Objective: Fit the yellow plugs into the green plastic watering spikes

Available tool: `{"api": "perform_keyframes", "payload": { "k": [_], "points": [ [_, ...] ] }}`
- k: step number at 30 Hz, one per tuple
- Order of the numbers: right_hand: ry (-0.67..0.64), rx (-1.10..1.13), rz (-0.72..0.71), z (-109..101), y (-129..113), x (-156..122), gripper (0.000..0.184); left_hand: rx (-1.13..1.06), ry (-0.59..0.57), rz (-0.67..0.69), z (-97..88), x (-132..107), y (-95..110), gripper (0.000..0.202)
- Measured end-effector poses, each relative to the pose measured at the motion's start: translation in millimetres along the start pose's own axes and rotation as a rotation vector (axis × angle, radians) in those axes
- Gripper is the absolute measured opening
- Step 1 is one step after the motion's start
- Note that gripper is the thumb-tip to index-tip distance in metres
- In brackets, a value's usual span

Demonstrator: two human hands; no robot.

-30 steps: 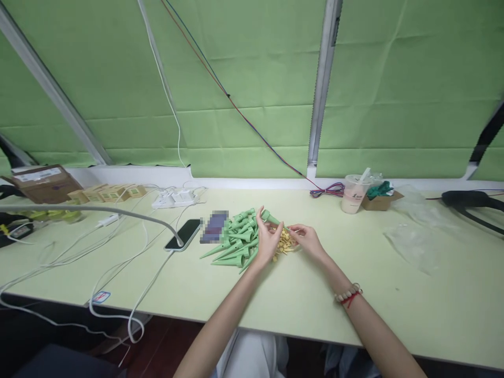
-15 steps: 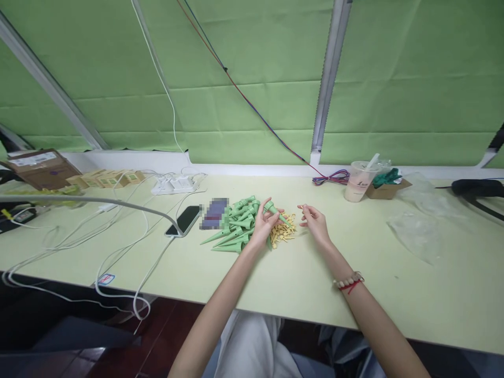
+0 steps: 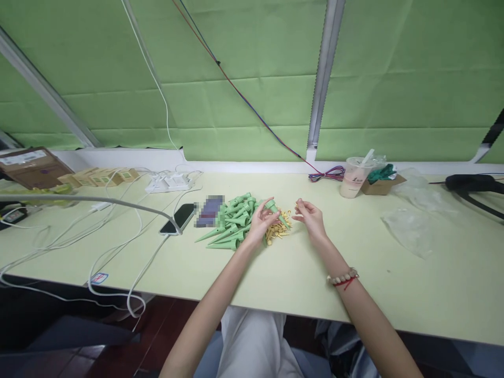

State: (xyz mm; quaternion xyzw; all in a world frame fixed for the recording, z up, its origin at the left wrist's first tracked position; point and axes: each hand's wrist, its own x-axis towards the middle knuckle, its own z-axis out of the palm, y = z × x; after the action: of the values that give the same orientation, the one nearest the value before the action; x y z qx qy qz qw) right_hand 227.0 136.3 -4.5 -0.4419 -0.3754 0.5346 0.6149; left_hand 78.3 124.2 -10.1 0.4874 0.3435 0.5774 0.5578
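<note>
- We look over a pale table, its work gathered near the middle.
- The pile of green spikes lies left of centre, with the loose yellow pieces just beside it, to its right.
- Our left hand is partly spread, index finger reaching out and thumb bent over, steadying one spike that points down towards the yellow pieces.
- Our right hand has drawn back from that spike's tip, where it was a second ago; we judge that the two parts are not being joined at this instant.
- Its fingertips are narrowed to a pinch, apparently on a small yellow piece, though it is too tiny for us to tell its shape.
- Of writing, the cardboard box at far left bears a white label we cannot read.
- The drink cup carries dark print, also illegible to us.
- A sticker at the table's near edge shows a red mark, no clear words.
</note>
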Motion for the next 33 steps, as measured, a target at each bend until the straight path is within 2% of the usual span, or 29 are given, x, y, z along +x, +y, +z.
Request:
{"api": "perform_keyframes", "payload": {
  "k": [7,14,21,24,28,33],
  "points": [
    [-0.041,0.072,-0.029,-1.5,-3.4,-2.1,0.069,0.007,-0.067,-0.025,1.1,-2.5,3.7,0.065],
    [-0.058,-0.036,-0.02,-0.2,-5.4,-4.7,0.068,0.039,0.027,-0.012,4.5,-1.8,4.6,0.065],
    [-0.141,-0.041,0.018,1.1,-6.4,-6.6,0.069,0.064,0.025,0.015,6.4,-2.6,6.3,0.068],
    [-0.123,-0.033,0.023,0.4,-6.4,-6.0,0.066,0.074,0.01,-0.016,7.4,-1.8,5.7,0.059],
    [-0.074,-0.043,0.012,-0.8,-5.5,-4.0,0.066,0.072,0.049,-0.01,5.8,-0.5,1.9,0.045],
    [-0.119,-0.134,-0.013,2.1,-4.6,-6.6,0.068,0.128,0.069,0.033,3.0,-2.3,-1.4,0.058]
  ]
}}
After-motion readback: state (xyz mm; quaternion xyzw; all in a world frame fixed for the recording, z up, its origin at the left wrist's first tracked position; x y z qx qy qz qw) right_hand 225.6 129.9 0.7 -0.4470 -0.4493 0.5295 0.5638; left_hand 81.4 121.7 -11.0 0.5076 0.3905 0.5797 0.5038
